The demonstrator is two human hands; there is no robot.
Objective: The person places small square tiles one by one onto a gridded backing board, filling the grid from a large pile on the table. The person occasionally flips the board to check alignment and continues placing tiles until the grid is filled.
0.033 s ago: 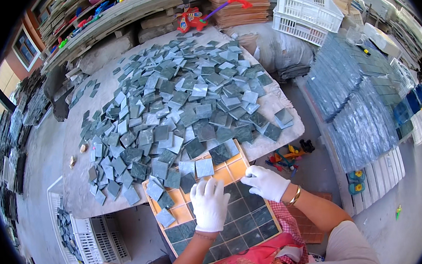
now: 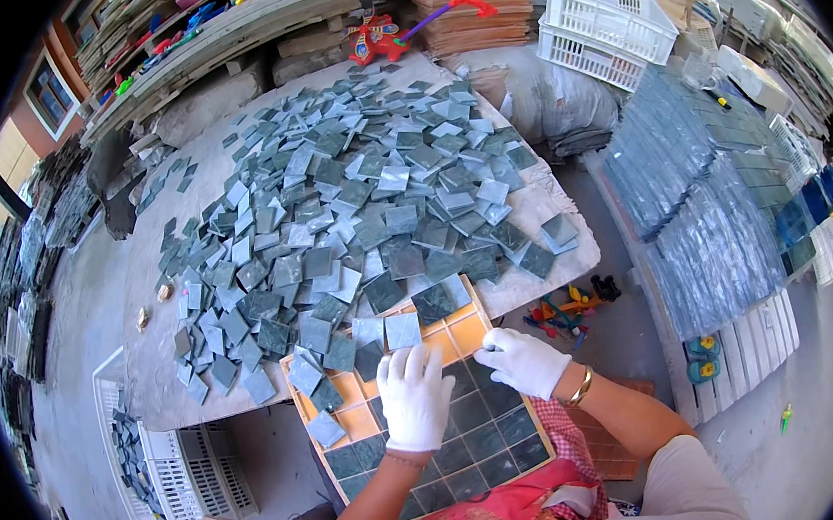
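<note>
- head view, object: an orange gridded square tray (image 2: 462, 330), partly filled with dark green square tiles (image 2: 472, 443), lies tilted at the near edge of the table, directly under both hands; its far cells hold a few loose tiles and some bare orange.
- head view, surface: a pale, rough round-cornered tabletop (image 2: 159, 372) bears a wide heap of loose grey-green square stone tiles (image 2: 352, 206) that reaches down to the tray's far edge.
- head view, room: a white slotted plastic crate (image 2: 604, 26) stands beyond the table on the right; sheets of blue-grey mosaic (image 2: 698, 196) lie on the floor to the right; a second white crate (image 2: 187, 468) sits below the table on the left.
- head view, hands: the white-gloved left hand (image 2: 415, 399) rests flat, fingers spread, on the tiles in the tray; the white-gloved right hand (image 2: 523, 362), just beside it, has its fingers curled down to the tray's right part. whether it pinches a tile cannot be told.
</note>
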